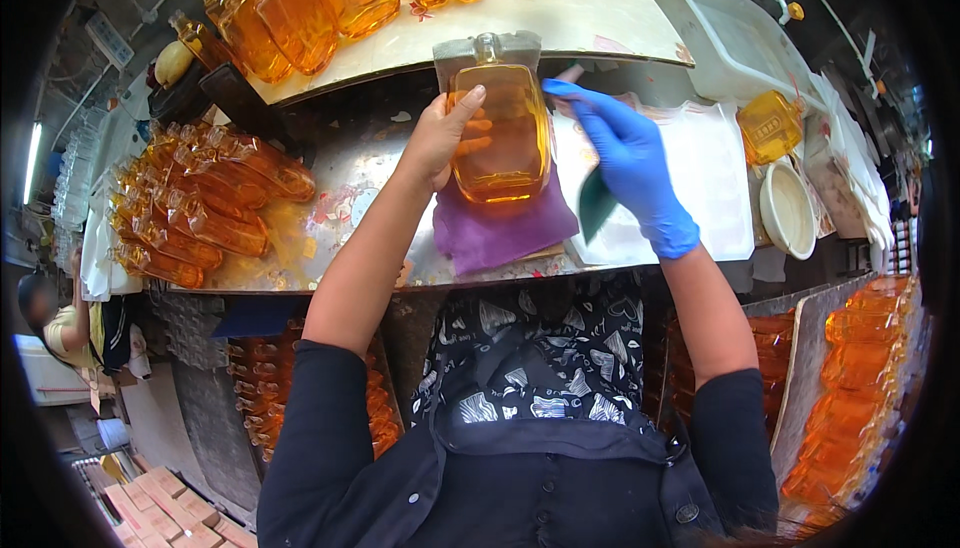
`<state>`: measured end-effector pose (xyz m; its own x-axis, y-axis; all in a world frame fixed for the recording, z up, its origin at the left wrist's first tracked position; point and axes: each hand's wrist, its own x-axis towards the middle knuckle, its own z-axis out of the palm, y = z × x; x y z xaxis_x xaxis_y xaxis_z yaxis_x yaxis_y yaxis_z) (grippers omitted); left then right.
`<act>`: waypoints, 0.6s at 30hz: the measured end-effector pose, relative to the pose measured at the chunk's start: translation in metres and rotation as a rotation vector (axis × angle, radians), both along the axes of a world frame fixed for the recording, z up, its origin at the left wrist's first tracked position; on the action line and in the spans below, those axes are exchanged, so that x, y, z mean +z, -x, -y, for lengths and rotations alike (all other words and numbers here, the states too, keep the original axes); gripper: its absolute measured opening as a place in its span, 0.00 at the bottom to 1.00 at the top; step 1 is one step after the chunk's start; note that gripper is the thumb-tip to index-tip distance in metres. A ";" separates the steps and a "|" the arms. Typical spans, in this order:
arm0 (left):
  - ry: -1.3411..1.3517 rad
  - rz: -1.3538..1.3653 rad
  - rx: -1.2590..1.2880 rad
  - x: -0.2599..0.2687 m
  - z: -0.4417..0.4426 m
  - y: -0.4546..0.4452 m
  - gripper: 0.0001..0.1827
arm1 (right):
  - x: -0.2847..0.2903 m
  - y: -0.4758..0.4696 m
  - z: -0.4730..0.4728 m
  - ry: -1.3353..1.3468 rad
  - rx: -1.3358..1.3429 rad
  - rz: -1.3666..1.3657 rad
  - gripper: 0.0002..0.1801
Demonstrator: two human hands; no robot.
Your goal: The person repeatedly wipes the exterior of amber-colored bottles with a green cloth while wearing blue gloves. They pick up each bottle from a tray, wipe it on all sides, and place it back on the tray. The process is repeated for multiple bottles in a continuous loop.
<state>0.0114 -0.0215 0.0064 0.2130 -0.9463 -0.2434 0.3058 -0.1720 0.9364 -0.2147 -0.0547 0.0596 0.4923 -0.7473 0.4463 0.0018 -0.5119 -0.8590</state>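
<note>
My left hand (450, 135), without a glove, grips an amber glass bottle (510, 135) by its left side, the thumb on the front face and fingers seen through the glass. The bottle's clear neck points away from me. Beneath its lower end lies a purple cloth (502, 229), and a grey cloth (525, 43) shows behind the neck. At the right of the bottle is my right hand (619, 150) in a blue glove, its fingertips close to the glass; whether they touch it I cannot tell. A dark green sheet (595, 203) hangs from that hand's palm side.
Amber bottles (210, 195) lie stacked at the left of the worktable. More bottles (300, 19) stand on a raised board (480, 30) at the back. To the right are a white tray (675, 188), a plastic bin (735, 37), a bowl (787, 210) and another amber bottle (770, 127). A person (67, 323) is at far left.
</note>
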 end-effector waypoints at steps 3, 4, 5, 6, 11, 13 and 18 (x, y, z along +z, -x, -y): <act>-0.010 -0.129 0.048 0.009 -0.005 -0.002 0.34 | -0.012 -0.025 0.008 0.471 -0.001 -0.278 0.15; 0.024 -0.129 0.061 0.009 -0.006 -0.004 0.34 | -0.021 -0.027 0.009 0.546 0.001 -0.375 0.17; 0.057 -0.128 0.073 0.009 -0.005 -0.005 0.35 | -0.028 -0.028 0.009 0.620 0.002 -0.472 0.18; 0.088 -0.131 0.090 0.007 -0.006 -0.006 0.36 | -0.028 -0.028 0.006 0.637 0.004 -0.523 0.19; 0.185 0.137 0.119 0.000 0.003 0.008 0.35 | -0.036 -0.021 0.002 0.702 0.017 -0.638 0.21; 0.188 0.147 0.144 -0.006 0.005 0.006 0.34 | -0.030 -0.023 -0.003 0.716 0.010 -0.713 0.20; 0.184 0.069 0.141 -0.005 0.009 0.004 0.31 | -0.035 -0.017 -0.010 0.393 0.038 -0.426 0.17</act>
<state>0.0077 -0.0306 0.0015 0.3565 -0.9329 -0.0502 0.2491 0.0431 0.9675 -0.1979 -0.0443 0.0244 0.7125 -0.5441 0.4430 -0.2781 -0.7987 -0.5336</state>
